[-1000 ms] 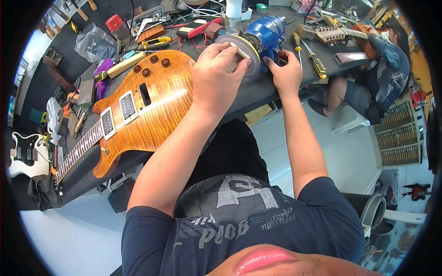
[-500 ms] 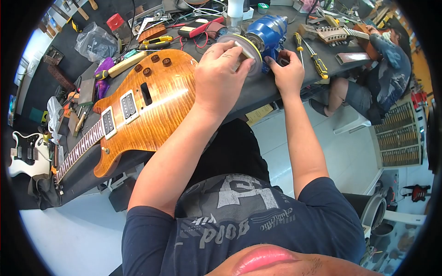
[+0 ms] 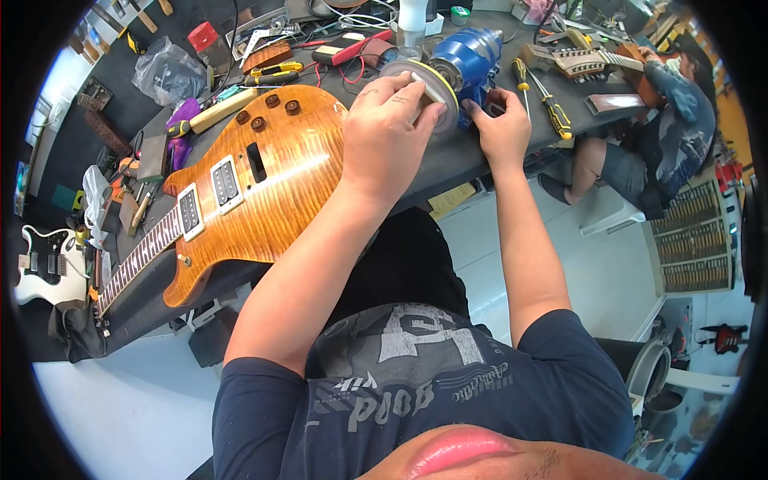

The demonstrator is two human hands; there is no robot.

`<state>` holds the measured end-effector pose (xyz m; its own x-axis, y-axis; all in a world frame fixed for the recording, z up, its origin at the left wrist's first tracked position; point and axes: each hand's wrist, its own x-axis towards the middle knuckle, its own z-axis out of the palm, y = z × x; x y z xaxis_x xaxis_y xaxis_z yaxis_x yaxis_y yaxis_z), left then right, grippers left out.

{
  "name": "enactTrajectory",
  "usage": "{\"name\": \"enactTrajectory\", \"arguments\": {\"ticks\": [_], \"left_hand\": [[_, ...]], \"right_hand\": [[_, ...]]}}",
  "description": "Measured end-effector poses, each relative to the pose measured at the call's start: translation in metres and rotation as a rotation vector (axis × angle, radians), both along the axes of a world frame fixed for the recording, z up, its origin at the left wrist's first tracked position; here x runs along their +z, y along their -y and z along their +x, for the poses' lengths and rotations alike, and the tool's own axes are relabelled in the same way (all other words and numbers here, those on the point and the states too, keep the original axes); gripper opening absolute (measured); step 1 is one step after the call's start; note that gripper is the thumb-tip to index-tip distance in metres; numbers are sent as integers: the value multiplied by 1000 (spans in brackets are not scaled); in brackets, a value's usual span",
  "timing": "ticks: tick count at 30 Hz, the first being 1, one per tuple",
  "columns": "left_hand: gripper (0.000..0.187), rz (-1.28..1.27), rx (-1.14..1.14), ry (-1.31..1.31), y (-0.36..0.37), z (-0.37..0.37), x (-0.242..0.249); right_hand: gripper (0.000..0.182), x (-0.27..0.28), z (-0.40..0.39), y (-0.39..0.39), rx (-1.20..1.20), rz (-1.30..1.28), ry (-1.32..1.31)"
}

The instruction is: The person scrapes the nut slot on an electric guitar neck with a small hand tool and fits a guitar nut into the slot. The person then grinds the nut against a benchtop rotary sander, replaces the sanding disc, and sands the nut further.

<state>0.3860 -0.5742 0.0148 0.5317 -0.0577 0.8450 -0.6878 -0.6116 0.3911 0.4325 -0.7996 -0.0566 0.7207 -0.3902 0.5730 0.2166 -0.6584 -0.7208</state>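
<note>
Carefully is the word for this step: the left hand (image 3: 390, 132) has its fingers (image 3: 416, 84) curled shut over the face of the grey sanding disc (image 3: 424, 80) with its yellow rim, holding something small and pale against it, though what exactly I cannot tell. That disc sits on the blue motor (image 3: 468, 50) at about twelve o'clock on the dark desk (image 3: 448, 160). The right hand (image 3: 502, 128) is just at three o'clock of the disc, its fingers bent closed near the motor's base; whether they grip anything is hidden.

Judging from this, light, even pressure and fingertips kept off the abrasive would serve best, with the right hand steadying the motor.

Further out, the flame-top electric guitar (image 3: 256, 184) lies at nine o'clock, touching nothing of the work, and yellow-handled screwdrivers (image 3: 544, 100) rest at two o'clock. Another person's sleeve (image 3: 680, 112) shows well apart at the desk's far end.
</note>
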Motion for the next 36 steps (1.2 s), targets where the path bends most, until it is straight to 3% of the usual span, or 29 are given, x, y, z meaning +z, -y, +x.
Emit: {"name": "enactTrajectory", "arguments": {"ticks": [36], "left_hand": [[34, 15, 21, 58, -1, 2, -3]], "right_hand": [[60, -1, 1, 0, 7, 5, -15]]}}
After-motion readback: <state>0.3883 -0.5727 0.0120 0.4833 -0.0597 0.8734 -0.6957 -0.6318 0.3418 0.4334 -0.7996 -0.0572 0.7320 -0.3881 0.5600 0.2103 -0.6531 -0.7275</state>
